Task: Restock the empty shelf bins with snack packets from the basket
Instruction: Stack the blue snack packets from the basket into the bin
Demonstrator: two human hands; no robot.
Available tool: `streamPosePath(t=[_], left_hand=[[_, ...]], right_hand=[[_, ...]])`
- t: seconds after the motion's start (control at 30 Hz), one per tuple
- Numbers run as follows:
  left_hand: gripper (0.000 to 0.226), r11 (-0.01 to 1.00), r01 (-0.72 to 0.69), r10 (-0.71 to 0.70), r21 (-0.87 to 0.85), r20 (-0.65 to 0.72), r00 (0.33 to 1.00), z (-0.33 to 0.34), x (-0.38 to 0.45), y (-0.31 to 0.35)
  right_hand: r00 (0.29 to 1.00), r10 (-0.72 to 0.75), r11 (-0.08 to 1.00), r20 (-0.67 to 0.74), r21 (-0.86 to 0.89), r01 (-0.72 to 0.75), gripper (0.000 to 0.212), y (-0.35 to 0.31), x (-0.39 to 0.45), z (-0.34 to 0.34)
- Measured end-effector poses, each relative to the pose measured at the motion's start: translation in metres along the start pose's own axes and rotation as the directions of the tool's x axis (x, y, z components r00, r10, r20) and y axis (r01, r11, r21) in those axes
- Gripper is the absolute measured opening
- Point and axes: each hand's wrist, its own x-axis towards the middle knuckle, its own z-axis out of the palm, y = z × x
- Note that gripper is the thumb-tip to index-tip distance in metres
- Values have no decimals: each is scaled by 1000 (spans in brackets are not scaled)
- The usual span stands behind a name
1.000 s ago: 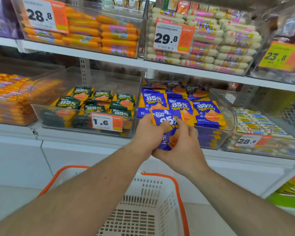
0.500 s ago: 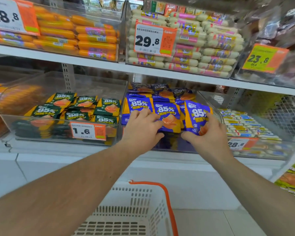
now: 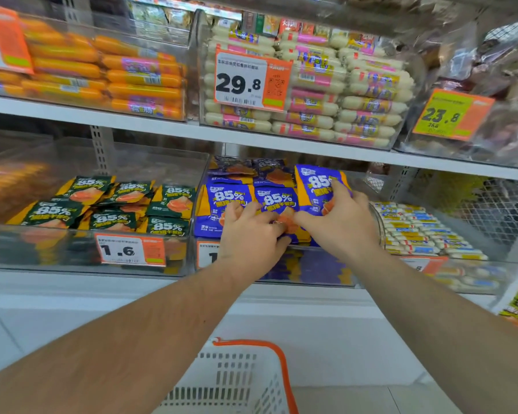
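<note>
Blue snack packets (image 3: 232,201) marked 85% stand in rows inside a clear bin (image 3: 311,268) on the middle shelf. My right hand (image 3: 340,219) grips one upright blue packet (image 3: 317,186) at the right end of the front row. My left hand (image 3: 248,234) rests with bent fingers on the front packets, touching the middle one (image 3: 277,200). Whether it grips a packet is unclear. The white basket (image 3: 237,380) with an orange rim sits below my arms; its inside is hidden.
A clear bin of green 85% packets (image 3: 111,204) stands to the left, with a 1.6 price tag (image 3: 129,251). A bin of small white sticks (image 3: 425,231) is to the right. Above, bins hold orange sausages (image 3: 108,76) and white sausages (image 3: 335,94).
Both hands carried a blue packet up from above the basket into the blue bin. My right hand now sets it upright at the row's right end; my left hand presses the front packets.
</note>
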Motion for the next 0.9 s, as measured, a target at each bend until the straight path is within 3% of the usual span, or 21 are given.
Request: streamPosePath(t=[0.17, 0.27, 0.47, 0.63, 0.7, 0.77, 0.9], left_hand=[[27, 996, 77, -81, -53, -80, 993, 5, -6, 2], [34, 995, 69, -74, -66, -83, 994, 7, -13, -1], [23, 985, 132, -143, -106, -98, 985, -2, -12, -5], [32, 977, 100, -118, -188, -86, 989, -3, -5, -9], [34, 974, 101, -112, -201, -41, 993, -4, -3, -12], [38, 966, 114, -105, -230, 53, 993, -6, 1, -13], [40, 948, 144, -105, -283, 149, 983, -7, 8, -17]], right_hand=[[996, -33, 979, 83, -200, 49, 91, -29, 18, 24], [984, 8, 960, 178, -278, 42, 88, -33, 27, 33], [942, -67, 882, 329, -422, 209, 49, -27, 22, 34], [901, -149, 765, 407, -530, 366, 59, -31, 31, 30], [868, -202, 761, 453, -485, 430, 59, -32, 39, 27], [844, -176, 838, 506, -373, 398, 59, -31, 41, 25], [877, -196, 848, 438, -374, 376, 55, -21, 32, 28]])
